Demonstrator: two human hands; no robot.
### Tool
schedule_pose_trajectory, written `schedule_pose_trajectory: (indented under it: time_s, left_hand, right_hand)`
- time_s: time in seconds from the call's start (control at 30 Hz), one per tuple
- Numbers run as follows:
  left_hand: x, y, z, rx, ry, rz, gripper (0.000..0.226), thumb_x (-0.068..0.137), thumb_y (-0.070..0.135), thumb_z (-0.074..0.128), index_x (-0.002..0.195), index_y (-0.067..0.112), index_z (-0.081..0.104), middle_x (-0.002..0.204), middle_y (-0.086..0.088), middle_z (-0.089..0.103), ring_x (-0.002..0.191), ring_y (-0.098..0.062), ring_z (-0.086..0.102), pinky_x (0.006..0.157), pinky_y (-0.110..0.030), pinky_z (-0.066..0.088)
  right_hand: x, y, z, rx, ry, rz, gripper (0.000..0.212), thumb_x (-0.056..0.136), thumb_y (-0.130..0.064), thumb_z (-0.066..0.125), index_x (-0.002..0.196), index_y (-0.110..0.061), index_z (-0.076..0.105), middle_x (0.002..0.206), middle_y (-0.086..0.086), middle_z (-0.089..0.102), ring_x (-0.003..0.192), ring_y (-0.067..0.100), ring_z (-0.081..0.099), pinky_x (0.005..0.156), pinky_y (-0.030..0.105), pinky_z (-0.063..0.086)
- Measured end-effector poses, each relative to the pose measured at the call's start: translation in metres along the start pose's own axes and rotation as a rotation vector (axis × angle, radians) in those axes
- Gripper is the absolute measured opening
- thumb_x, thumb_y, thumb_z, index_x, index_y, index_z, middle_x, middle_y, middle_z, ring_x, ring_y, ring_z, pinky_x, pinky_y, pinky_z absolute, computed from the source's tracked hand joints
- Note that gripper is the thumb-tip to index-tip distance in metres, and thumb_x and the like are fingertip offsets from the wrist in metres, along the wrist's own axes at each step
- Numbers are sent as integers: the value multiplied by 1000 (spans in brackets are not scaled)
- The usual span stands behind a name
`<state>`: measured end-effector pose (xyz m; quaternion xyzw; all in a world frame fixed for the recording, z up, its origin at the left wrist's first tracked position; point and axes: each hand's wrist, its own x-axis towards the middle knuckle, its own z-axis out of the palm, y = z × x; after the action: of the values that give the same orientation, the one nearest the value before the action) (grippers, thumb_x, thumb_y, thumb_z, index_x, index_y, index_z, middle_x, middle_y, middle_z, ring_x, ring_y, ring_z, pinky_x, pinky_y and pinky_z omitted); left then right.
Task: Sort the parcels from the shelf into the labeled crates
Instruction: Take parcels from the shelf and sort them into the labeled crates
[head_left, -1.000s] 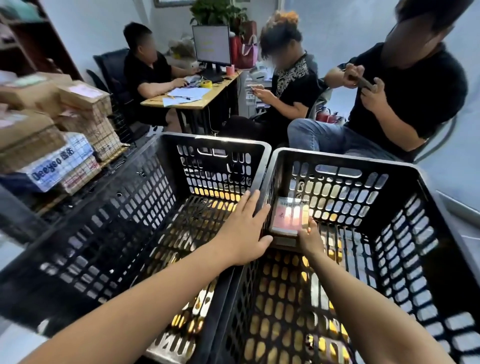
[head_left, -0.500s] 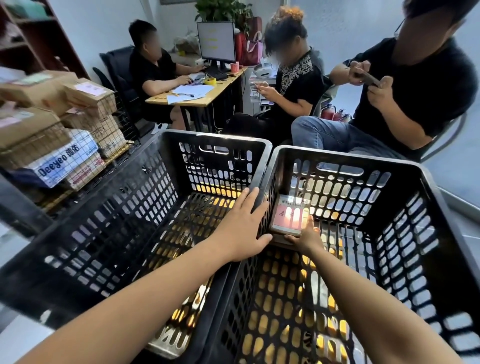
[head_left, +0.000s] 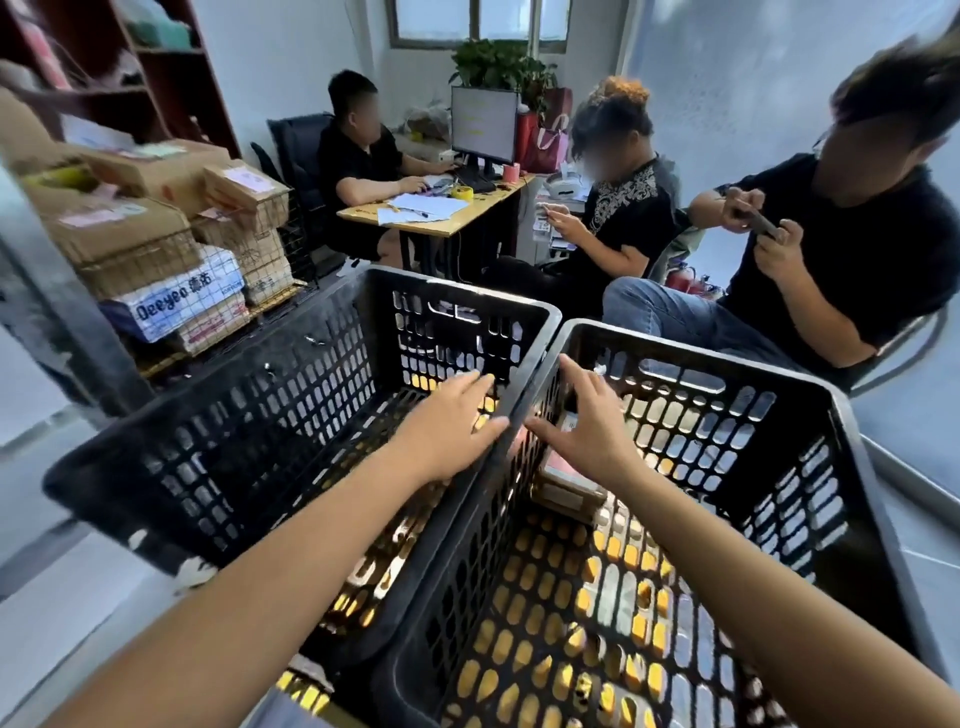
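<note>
Raised off it, right grip (head_left: 587, 434) spreads above parcel (head_left: 563, 475).

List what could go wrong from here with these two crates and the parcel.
1. The left hand and right hand sit at the seam between the left crate and right crate; if a crate shifts, fingers could get pinched.
2. The parcel is mostly hidden under the right hand, so its label cannot be checked; it may be missorted.
3. A seated person's knee is close behind the right crate; pushing it could bump them.
</note>
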<state>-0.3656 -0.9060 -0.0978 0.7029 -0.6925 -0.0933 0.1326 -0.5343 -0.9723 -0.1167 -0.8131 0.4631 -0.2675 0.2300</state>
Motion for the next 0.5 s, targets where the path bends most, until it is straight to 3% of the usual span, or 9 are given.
schedule_pose_trajectory:
  time_s: [0.27,0.5]
  left_hand:
    - [-67,-61,-63,129,203,-263,63,97,44,37,148,13,18,156,-4,18,144,-18,11,116,-31,14]
    - [-176,-115,-92,162,301,-462,63,95,47,40,146,14,26,151,-7,28,141,-23,21,114,-37,25]
  right_hand:
    - [-3,-128,19,-17,-88,-437,72,84,-42,63,145,-20,31,141,3,38,135,23,26,110,32,22]
    - [-34,-227,79,-43,-301,-631,73,87,-46,58,147,-24,24,146,2,32,140,26,20,114,42,23]
